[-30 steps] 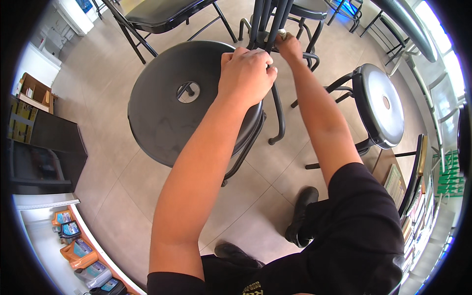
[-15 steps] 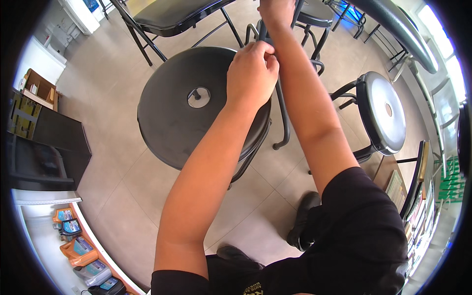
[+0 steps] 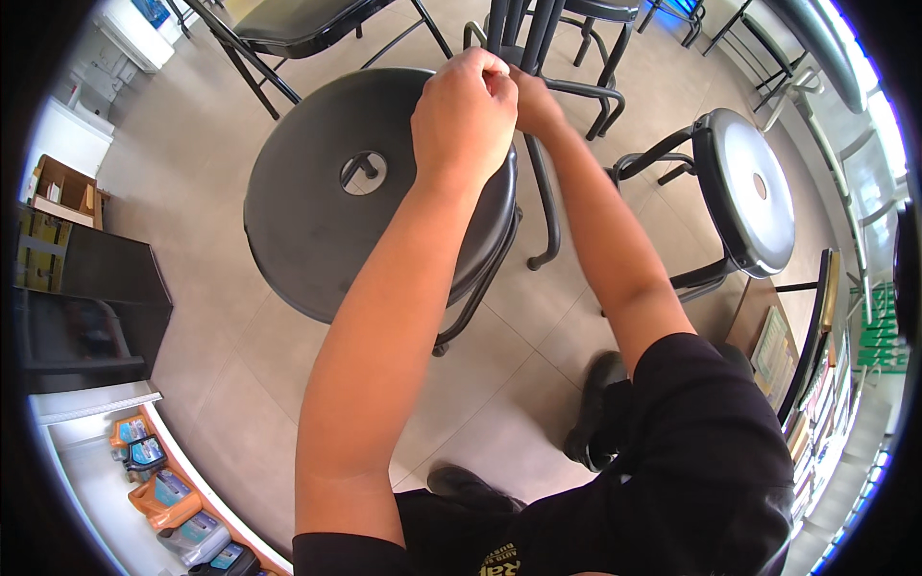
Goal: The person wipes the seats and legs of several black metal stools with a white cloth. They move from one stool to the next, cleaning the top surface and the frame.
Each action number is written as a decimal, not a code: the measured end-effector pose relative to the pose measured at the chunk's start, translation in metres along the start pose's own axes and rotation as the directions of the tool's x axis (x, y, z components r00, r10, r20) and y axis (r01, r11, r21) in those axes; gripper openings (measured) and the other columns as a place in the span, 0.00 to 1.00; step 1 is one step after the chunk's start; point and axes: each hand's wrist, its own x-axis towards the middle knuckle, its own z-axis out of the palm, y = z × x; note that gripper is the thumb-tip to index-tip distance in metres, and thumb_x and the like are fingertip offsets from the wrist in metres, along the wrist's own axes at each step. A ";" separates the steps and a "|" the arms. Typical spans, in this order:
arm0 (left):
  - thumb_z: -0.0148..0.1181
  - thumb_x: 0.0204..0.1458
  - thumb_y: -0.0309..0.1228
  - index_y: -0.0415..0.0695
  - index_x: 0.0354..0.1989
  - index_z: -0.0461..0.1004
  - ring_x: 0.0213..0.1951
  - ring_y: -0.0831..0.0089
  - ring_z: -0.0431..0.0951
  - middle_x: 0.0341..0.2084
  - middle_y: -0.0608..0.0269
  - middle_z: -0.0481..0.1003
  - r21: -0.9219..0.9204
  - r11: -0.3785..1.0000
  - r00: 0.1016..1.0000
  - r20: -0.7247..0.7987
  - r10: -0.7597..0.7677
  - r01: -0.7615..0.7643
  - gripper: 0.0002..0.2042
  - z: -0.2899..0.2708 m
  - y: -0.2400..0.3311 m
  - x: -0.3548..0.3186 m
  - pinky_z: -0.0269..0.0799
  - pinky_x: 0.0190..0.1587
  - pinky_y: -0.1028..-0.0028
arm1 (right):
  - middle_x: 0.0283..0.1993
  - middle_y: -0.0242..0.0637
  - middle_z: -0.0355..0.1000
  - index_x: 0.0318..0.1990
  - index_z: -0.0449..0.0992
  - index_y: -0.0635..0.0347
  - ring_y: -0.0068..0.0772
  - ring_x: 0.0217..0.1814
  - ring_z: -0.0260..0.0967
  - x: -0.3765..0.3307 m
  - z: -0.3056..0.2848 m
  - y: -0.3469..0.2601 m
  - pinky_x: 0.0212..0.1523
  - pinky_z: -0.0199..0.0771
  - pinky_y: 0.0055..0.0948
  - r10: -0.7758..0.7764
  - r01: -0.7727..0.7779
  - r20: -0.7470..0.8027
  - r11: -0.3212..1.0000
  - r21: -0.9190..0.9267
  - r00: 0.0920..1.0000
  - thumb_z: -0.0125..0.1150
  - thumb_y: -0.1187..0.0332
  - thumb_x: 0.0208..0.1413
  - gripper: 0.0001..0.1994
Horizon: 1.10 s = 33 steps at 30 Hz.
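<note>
Both hands back together over round black stool [image 3: 346, 211] rim since half-second ago. Left hand [image 3: 466, 115] fingers clenched; right hand [image 3: 533, 101] grasp: cannot tell. Still fiddling near dark frame [image 3: 519, 34].

Both bare forearms reaching forward and up from the lower edge, converging near the top centre. Left hand [image 3: 466, 110] curled into a loose fist, knuckles toward camera, fingers tucked under — grip contents not visible. Right hand [image 3: 533, 101] just behind and touching the left, mostly hidden by it, wrist bent slightly — finger state unclear. Elbows bent, short black sleeves.
</note>
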 end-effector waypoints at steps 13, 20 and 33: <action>0.61 0.56 0.29 0.43 0.38 0.83 0.39 0.53 0.85 0.32 0.55 0.84 0.013 0.998 0.997 0.055 -0.055 0.054 0.06 -0.008 0.013 -0.004 0.80 0.45 0.57 | 0.60 0.57 0.78 0.73 0.66 0.36 0.63 0.62 0.76 0.016 -0.038 0.084 0.59 0.78 0.55 0.357 -0.356 -0.060 0.873 -0.332 0.932 0.53 0.60 0.64 0.28; 0.63 0.53 0.26 0.42 0.33 0.81 0.35 0.54 0.84 0.28 0.56 0.83 0.008 1.000 0.999 0.030 0.025 -0.025 0.03 -0.003 0.007 -0.008 0.79 0.43 0.58 | 0.59 0.55 0.78 0.70 0.69 0.47 0.61 0.62 0.76 0.016 -0.003 0.146 0.60 0.77 0.56 0.218 -0.230 -0.078 0.953 -0.196 0.973 0.65 0.53 0.61 0.30; 0.61 0.58 0.30 0.43 0.38 0.82 0.31 0.64 0.82 0.29 0.61 0.84 0.102 0.995 0.994 0.109 -0.012 0.001 0.06 -0.001 0.009 -0.007 0.76 0.39 0.65 | 0.59 0.58 0.77 0.75 0.48 0.61 0.56 0.61 0.79 0.000 -0.056 0.242 0.61 0.78 0.49 0.838 -0.859 -0.209 0.512 -0.014 0.503 0.71 0.50 0.54 0.49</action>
